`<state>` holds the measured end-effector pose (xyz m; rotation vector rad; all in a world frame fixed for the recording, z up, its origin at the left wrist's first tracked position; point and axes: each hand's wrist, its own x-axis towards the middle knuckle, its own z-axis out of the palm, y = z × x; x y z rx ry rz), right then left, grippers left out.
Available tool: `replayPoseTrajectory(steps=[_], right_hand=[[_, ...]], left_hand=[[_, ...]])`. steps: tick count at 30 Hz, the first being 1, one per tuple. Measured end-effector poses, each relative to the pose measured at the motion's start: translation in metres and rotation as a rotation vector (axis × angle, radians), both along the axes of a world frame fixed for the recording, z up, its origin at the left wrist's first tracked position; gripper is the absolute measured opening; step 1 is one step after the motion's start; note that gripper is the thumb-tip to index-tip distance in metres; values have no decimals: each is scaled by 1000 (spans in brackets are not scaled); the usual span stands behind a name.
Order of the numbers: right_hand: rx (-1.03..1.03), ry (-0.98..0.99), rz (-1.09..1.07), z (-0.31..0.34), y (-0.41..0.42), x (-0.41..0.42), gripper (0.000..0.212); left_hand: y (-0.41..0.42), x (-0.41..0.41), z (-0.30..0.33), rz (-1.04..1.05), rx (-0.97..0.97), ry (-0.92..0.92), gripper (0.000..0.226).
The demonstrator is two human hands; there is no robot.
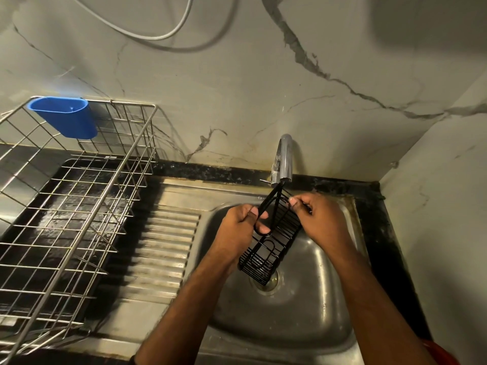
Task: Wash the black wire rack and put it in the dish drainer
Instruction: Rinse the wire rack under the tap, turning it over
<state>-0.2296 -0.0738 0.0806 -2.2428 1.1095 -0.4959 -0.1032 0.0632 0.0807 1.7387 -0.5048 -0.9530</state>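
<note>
The rack (274, 241) is being held over the sink (303, 325), tilted, its far end sitting just under the tap (284, 159) and its near end hanging above the drain (267, 281). Whether water is running cannot be told.

The left hand (241, 227) is gripping the rack's looped hook on the left side, fingers curled round the wire. The right hand (319, 219) is pinching the rack's upper right rim between thumb and fingers. Both hands are grasping the rack; neither is released.

The drainer (79, 206) is standing to the left on a black tray (66, 196), well apart from the rack, and is holding nothing but a blue cup (68, 117) (hooked on its back rim). The ribbed draining board (163, 248) is lying between drainer and basin.

A marbled wall (237, 88) is standing behind the tap, with a pale cable (168, 35) looping across its top. A black counter edge (379, 233) is running along the right of the sink.
</note>
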Motion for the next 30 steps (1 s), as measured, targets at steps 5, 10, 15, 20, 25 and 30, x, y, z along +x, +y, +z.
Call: replayPoseTrajectory(steps=[5,10,15,20,25,30], right_hand=[[-6,-1,4,0,0,0,22],[8,8,-3,-5,-3,0,24],[14,-2,2,-8,-3,0,24],[146,-134,-40,-4,-1,-1,29],[360,-254,-142,-4,-6,-1,26],[358,-90,14,-1,1,-1,46]], left_hand=[[0,1,-2,6,-7,7,30],[0,1,-4,7,-13,-3,30],[1,2,-5,-1,-16,-8,30],[5,2,-5,-51,-36,-65,30],[15,14,-15,-84,-118,19,30],[33,27,-36,-78,-252,108,27]])
